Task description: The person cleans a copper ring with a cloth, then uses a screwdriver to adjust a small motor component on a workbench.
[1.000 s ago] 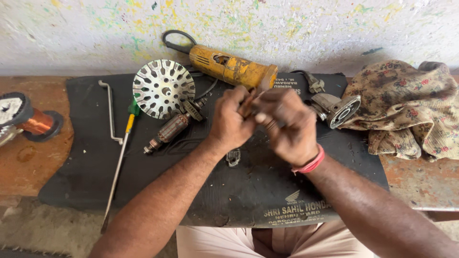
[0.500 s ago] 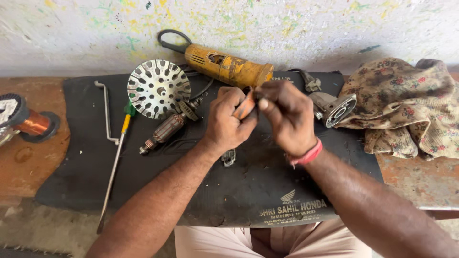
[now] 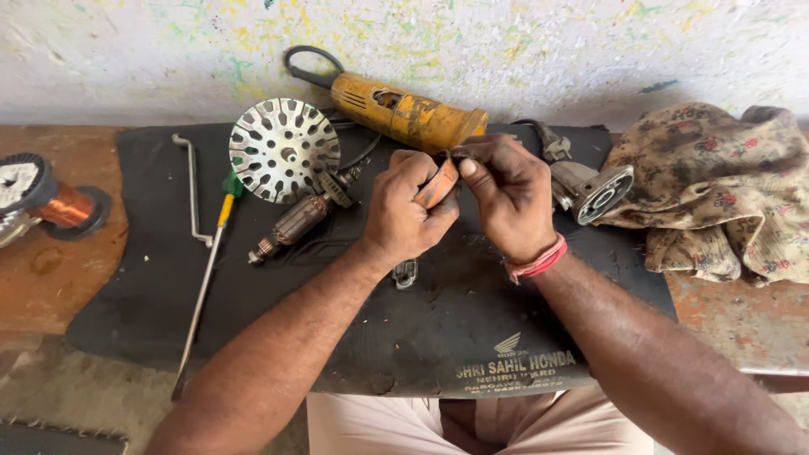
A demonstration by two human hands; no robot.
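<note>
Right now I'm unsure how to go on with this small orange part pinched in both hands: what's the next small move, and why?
Probably keep the left hand steady and let the right hand go on working the top of the orange part. Both hands grip it above the black mat, and the right fingers sit on its upper end.

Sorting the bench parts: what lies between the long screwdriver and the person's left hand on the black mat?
In the head view, a motor armature with copper windings lies between the screwdriver and the left hand, below the slotted metal disc.
</note>
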